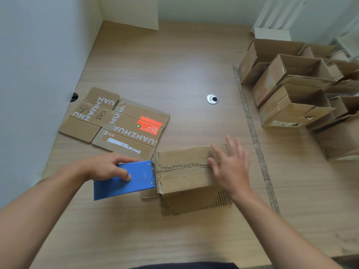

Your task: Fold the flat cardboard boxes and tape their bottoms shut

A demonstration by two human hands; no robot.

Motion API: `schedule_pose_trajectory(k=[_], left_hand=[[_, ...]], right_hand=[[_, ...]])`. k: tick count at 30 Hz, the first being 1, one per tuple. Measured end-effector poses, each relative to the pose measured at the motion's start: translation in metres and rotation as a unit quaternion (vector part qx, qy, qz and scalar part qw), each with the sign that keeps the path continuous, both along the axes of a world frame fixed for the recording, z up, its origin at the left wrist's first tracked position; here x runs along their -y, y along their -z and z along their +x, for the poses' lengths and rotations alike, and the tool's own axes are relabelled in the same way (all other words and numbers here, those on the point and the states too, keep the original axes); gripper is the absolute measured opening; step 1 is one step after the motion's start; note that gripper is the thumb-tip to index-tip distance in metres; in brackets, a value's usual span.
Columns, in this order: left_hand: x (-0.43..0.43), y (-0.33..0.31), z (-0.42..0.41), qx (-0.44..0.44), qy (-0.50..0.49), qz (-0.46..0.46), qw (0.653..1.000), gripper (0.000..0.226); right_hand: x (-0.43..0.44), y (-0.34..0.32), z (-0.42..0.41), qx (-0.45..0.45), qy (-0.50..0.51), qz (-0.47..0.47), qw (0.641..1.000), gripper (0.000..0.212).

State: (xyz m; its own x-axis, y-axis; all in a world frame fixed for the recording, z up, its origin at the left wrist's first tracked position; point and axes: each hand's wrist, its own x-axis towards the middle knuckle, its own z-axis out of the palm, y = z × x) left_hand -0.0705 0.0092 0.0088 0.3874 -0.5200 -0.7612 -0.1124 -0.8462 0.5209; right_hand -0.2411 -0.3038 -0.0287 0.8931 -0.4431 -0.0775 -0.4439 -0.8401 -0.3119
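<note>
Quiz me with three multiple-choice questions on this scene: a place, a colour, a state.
1. The flat printed cardboard with the orange label lies: A on the wooden table; B on the folded brown cardboard box; C under the right hand.
2. The handheld tape dispenser in the left hand is: A red; B blue; C green.
3. The right hand is: A clenched; B flat on the box; C gripping the dispenser.
Answers: A, lying on tabletop; B, blue body; B, straight fingers rest on it.

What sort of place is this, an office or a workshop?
Likely a small packing corner, perhaps in an office: the wooden desk has a cable hole, made-up cardboard boxes pile at the right, and the left hand holds a blue tape dispenser.
</note>
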Motion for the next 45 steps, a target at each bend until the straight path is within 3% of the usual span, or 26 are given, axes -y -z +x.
schedule_pose_trajectory(k=[4,7,11,16,23,29,38,45], left_hand=[[0.008,0.007,-0.017,-0.002,-0.004,-0.01,1.0,0.061],[0.013,0.011,-0.034,-0.008,-0.029,-0.046,0.998,0.059],[0.008,0.015,-0.049,0.002,-0.076,-0.057,0.996,0.06],[0.024,0.004,-0.057,0.104,-0.055,-0.007,0.993,0.069],[0.044,0.012,-0.081,0.163,-0.051,0.052,0.984,0.063],[0.03,0.018,-0.106,0.174,-0.116,0.026,0.978,0.066],[-0.001,0.005,-0.1,0.227,-0.166,0.074,0.957,0.066],[-0.001,0.0,-0.107,0.236,-0.204,0.049,0.949,0.063]], right_hand=[[-0.055,0.006,0.0,-0.062,-0.167,0.001,0.984,0.074],[-0.064,0.024,-0.001,-0.084,-0.195,-0.03,0.977,0.073],[-0.059,0.032,-0.004,-0.073,-0.199,-0.061,0.975,0.065],[-0.06,0.031,-0.003,-0.062,-0.196,-0.059,0.977,0.065],[-0.056,0.026,-0.002,-0.066,-0.203,-0.037,0.976,0.071],[-0.055,0.006,0.001,-0.09,-0.195,0.007,0.977,0.079],[-0.073,-0.001,0.001,-0.09,-0.169,0.02,0.981,0.038],[-0.071,0.011,-0.007,-0.042,-0.13,0.039,0.99,0.054]])
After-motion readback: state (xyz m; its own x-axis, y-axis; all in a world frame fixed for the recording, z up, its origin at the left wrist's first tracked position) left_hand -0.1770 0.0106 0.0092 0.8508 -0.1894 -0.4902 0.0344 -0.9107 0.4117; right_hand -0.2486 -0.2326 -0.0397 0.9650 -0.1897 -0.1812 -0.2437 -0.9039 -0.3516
